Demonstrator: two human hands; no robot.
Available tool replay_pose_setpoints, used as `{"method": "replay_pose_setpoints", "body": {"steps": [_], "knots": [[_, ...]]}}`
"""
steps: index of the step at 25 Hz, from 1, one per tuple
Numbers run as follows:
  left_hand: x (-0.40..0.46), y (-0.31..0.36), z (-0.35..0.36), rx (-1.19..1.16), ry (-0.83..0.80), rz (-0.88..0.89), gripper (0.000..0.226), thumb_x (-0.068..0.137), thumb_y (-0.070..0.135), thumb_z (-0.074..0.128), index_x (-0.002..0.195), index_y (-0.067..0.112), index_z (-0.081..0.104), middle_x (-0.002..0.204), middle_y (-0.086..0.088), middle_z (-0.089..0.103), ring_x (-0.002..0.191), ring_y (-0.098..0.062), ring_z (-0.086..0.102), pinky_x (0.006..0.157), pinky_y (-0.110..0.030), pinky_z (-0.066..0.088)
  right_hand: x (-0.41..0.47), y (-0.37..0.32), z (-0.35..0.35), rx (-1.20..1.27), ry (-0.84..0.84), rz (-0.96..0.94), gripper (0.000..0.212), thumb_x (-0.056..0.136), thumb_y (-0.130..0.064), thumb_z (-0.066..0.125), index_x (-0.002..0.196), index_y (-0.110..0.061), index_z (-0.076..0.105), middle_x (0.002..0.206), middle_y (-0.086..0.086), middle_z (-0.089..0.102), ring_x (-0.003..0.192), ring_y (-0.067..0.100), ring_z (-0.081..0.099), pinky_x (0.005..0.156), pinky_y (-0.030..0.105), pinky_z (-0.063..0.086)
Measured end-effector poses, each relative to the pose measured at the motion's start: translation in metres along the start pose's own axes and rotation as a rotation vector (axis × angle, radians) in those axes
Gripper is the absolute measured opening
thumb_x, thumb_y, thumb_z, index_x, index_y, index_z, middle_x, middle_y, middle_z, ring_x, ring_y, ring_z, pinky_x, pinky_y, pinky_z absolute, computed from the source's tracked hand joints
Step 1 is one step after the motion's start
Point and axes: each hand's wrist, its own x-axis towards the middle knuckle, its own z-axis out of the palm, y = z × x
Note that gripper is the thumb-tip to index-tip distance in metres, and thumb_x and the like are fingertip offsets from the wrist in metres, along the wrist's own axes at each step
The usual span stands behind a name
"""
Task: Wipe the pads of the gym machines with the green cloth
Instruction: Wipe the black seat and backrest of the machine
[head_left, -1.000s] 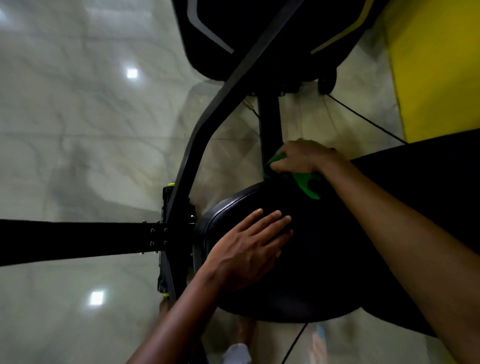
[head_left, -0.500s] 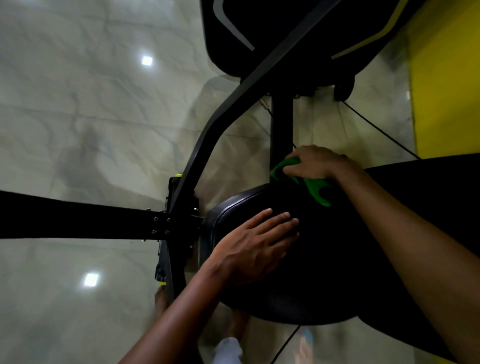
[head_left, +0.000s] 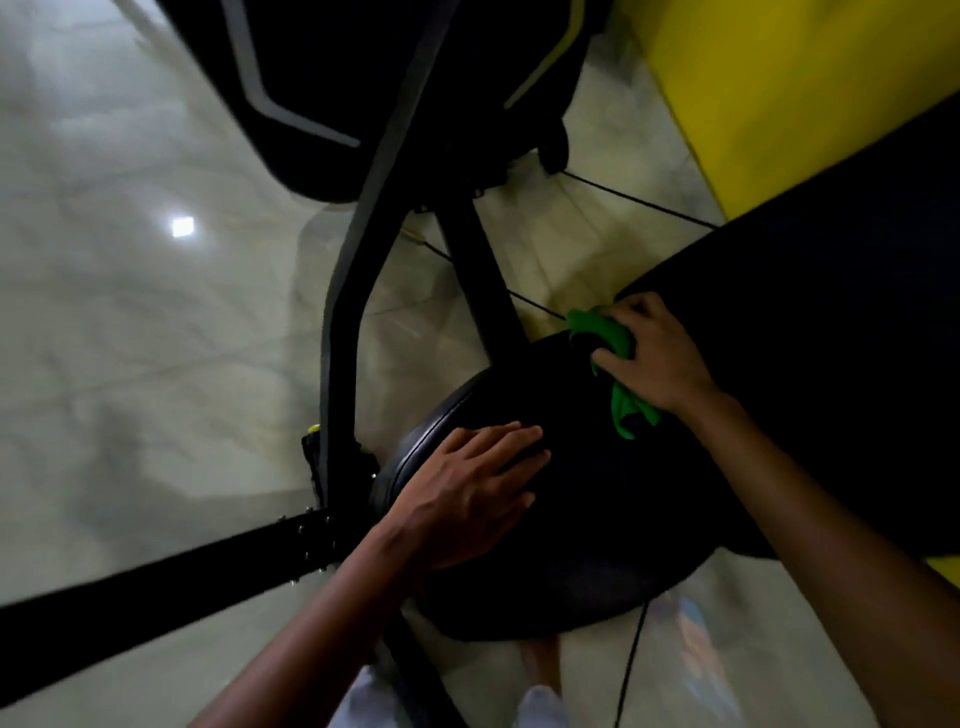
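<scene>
Cloth handling at the seat pad. Green cloth (head_left: 608, 335) is being held bunched under the right hand (head_left: 657, 358) at the far edge of the round black pad (head_left: 597, 519), close to where the longer black pad (head_left: 831, 364) begins. It is judged to be light, soft and limp (a loose tail is hanging out below the palm), so it is best taken in a gathered wad and pressed flat, rather than pinched by a corner. The right hand's fingers are being curled over the wad, gripping it against the upholstery. The left hand (head_left: 467, 499) is being laid on the near-left part of the same pad, fingers straight and together, holding nothing; it appears to be steadying the pad. The pad's surface is judged smooth and slightly yielding, so the cloth should glide under moderate pressure. Black machine frame (head_left: 348, 322) and pale glossy floor (head_left: 156, 338) are being shown beyond the pad, partly blurred.
</scene>
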Motion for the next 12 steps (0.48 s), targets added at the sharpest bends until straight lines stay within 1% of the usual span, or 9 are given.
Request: {"method": "replay_pose_setpoints", "body": {"steps": [2,4,6,8,10,12], "knots": [[0.01,-0.023,-0.012,-0.03,-0.069,0.166,0.044,0.093,0.038,0.045,0.132,0.019,0.055,0.139,-0.002,0.05,0.125,-0.019,0.048,0.098,-0.029,0.035,-0.016,0.007,0.007,-0.025,0.09,0.085,0.053,0.083,-0.032,0.067,0.132,-0.018,0.052,0.132,0.013,0.039,0.115,0.039,0.047,0.096,0.04,0.043],[0.016,-0.038,-0.022,-0.086,-0.168,0.269,0.045,0.095,0.035,0.046,0.136,0.016,0.051,0.142,-0.005,0.047,0.128,-0.021,0.046,0.102,-0.034,0.04,-0.037,0.005,0.017,-0.01,0.157,0.205,0.056,0.083,-0.031,0.067,0.135,-0.017,0.051,0.134,0.016,0.039,0.116,0.041,0.046,0.097,0.042,0.042],[0.02,-0.046,-0.029,-0.168,-0.262,0.287,0.046,0.094,0.03,0.048,0.137,0.014,0.05,0.146,-0.006,0.043,0.13,-0.023,0.043,0.105,-0.038,0.039,-0.063,-0.005,0.025,-0.009,0.224,0.331,0.058,0.083,-0.032,0.067,0.135,-0.014,0.05,0.134,0.019,0.039,0.116,0.043,0.046,0.097,0.043,0.042],[0.024,-0.05,-0.034,-0.232,-0.315,0.288,0.044,0.093,0.026,0.049,0.135,0.012,0.052,0.145,-0.007,0.044,0.129,-0.024,0.043,0.106,-0.039,0.038,-0.094,-0.017,0.037,-0.008,0.282,0.412,0.059,0.081,-0.035,0.069,0.132,-0.011,0.053,0.131,0.023,0.041,0.112,0.045,0.048,0.094,0.046,0.043],[0.029,-0.05,-0.037,-0.252,-0.32,0.315,0.04,0.092,0.021,0.049,0.129,0.011,0.058,0.14,-0.007,0.049,0.124,-0.025,0.047,0.104,-0.04,0.04,-0.12,-0.03,0.044,0.02,0.299,0.419,0.06,0.079,-0.036,0.07,0.132,-0.012,0.054,0.128,0.023,0.043,0.109,0.047,0.049,0.089,0.047,0.047],[0.041,-0.054,-0.04,-0.241,-0.33,0.356,0.036,0.09,0.017,0.049,0.122,0.009,0.063,0.133,-0.009,0.055,0.118,-0.027,0.052,0.1,-0.041,0.043,-0.137,-0.034,0.05,0.004,0.327,0.359,0.062,0.077,-0.041,0.068,0.132,-0.016,0.054,0.126,0.022,0.047,0.107,0.046,0.053,0.084,0.049,0.049]]}}
